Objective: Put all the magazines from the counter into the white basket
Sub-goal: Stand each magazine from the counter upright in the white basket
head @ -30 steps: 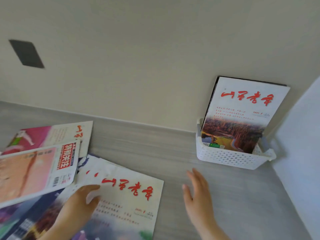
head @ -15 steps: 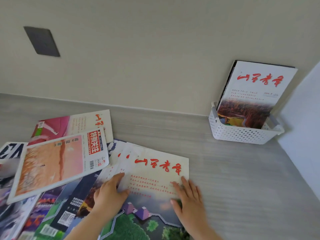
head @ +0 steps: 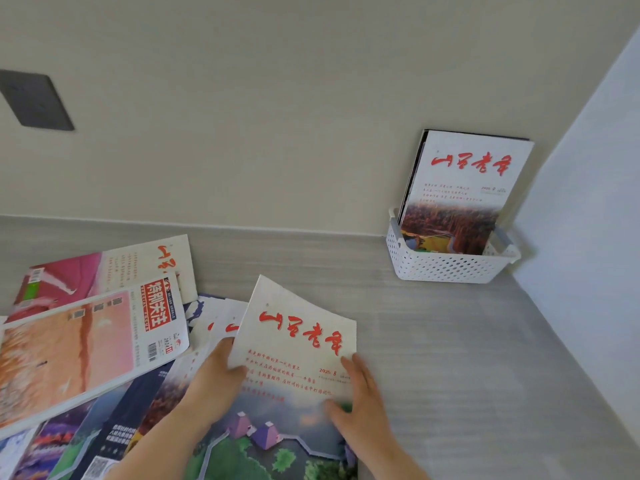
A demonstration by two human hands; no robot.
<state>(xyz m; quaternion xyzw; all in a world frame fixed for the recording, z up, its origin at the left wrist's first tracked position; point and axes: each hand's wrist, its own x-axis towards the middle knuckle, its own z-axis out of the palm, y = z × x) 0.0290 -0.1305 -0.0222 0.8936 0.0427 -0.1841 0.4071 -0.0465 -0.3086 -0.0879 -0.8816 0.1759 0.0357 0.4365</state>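
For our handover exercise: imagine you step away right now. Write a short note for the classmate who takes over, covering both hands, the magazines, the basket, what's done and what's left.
Left hand: gripping the left edge of the top magazine, thumb on its cover.
Right hand: on the same magazine's right edge; its far end is curling up off the pile.
White basket: in the counter's far right corner, with magazines already standing in it against the wall.
Done: those few are filed.
Left: the lifted one, then the spread pile on the counter's left side.
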